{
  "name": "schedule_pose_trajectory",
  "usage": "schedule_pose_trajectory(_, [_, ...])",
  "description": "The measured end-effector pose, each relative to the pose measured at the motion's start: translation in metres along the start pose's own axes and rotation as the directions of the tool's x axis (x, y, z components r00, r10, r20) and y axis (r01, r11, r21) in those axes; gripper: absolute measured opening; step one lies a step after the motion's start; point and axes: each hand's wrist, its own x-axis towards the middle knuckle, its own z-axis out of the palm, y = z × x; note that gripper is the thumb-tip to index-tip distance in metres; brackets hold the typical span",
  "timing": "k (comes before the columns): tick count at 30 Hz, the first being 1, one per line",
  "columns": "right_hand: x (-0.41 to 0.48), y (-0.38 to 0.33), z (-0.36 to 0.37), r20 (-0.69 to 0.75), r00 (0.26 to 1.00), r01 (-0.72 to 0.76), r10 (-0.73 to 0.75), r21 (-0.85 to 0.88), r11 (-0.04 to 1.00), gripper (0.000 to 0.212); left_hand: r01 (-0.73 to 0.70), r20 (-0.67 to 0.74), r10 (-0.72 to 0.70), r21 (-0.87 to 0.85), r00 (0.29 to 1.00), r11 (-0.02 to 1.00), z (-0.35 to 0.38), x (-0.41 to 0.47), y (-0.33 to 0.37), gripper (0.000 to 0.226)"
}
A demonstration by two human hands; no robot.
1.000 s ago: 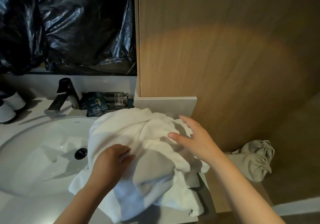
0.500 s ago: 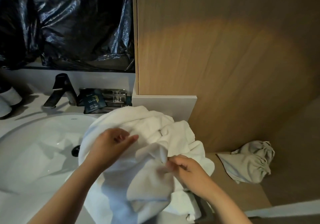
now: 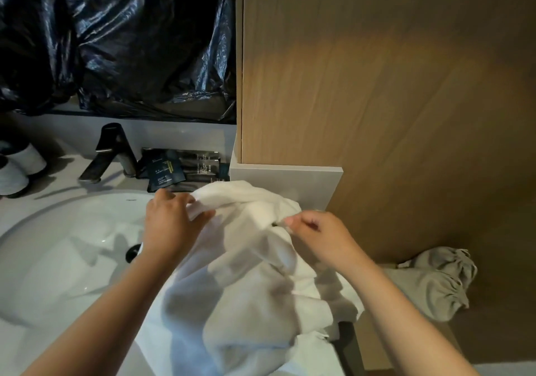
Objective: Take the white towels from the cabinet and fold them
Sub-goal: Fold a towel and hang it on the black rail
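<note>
we see a crumpled white terry towel heaped at the right end of the pale counter, its left part spilling over the rim of the round white sink basin. the left hand has its fingers curled round a raised fold at the towel's far left edge — a firm grip. the right hand pinches another bit of the same towel between thumb and forefinger (the other fingers are tucked in). the hands are apart, with cloth between them. behind the basin we make out a dark angular metal faucet and dark blue flat sachets. crinkled black plastic sheeting hangs above — a tan wooden panel rises on the right, with a beige drawstring cloth bag at its foot.
</note>
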Motion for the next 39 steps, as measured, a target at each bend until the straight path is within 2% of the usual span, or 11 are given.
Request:
schedule_pose_trajectory(3, [0.018,-0.013,0.006,0.035,0.999,0.033,-0.032,-0.02,0.999,0.016,0.027,0.051,-0.027,-0.017,0.998,0.999,-0.002,0.002,-0.014,0.049])
schedule_pose_trajectory(5, [0.028,-0.02,0.012,0.047,0.997,0.06,-0.058,-0.031,0.998,0.022,0.059,0.114,-0.048,-0.097,0.992,0.994,-0.003,0.005,-0.021,0.044])
schedule_pose_trajectory(7, [0.041,-0.026,0.019,0.074,0.995,0.074,-0.071,-0.047,0.996,0.035,0.073,0.153,-0.045,-0.182,0.987,0.981,-0.004,0.008,-0.023,0.03])
schedule_pose_trajectory(9, [0.054,-0.033,0.026,0.107,0.989,0.108,-0.098,-0.095,0.99,0.043,0.035,0.129,-0.008,-0.206,0.992,0.978,-0.006,0.009,-0.022,0.024])
schedule_pose_trajectory(13, [0.077,-0.044,0.041,0.157,0.977,0.159,-0.142,-0.099,0.982,0.047,-0.059,0.047,0.072,-0.228,0.996,0.972,-0.012,0.007,-0.017,0.032])
schedule_pose_trajectory(15, [0.084,-0.045,0.046,0.183,0.973,0.154,-0.137,-0.078,0.985,0.042,-0.081,0.025,0.09,-0.24,0.996,0.967,-0.016,0.006,-0.016,0.03])
schedule_pose_trajectory(20, [0.087,-0.032,0.045,0.155,0.977,0.165,-0.148,-0.107,0.98,0.013,-0.131,-0.003,0.137,-0.315,0.991,0.94,-0.026,0.005,-0.013,0.021])
schedule_pose_trajectory(23, [0.08,-0.032,0.038,0.142,0.976,0.182,-0.163,-0.135,0.974,0.011,-0.151,-0.019,0.155,-0.373,0.988,0.915,-0.03,0.004,-0.008,0.021])
schedule_pose_trajectory(28, [0.07,-0.062,0.009,-0.034,0.967,0.25,-0.254,-0.089,0.964,0.021,-0.198,-0.086,0.179,-0.442,0.98,0.875,-0.051,0.023,0.009,0.022])
schedule_pose_trajectory(31, [0.064,-0.098,-0.018,-0.133,0.936,0.317,-0.325,-0.081,0.945,0.017,-0.259,-0.174,0.201,-0.438,0.964,0.861,-0.081,0.041,0.026,0.018])
schedule_pose_trajectory(39, [0.047,-0.211,-0.099,-0.407,0.752,0.526,-0.519,-0.105,0.844,0.019,-0.478,-0.438,0.287,-0.426,0.852,0.768,-0.187,0.077,0.088,0.017])
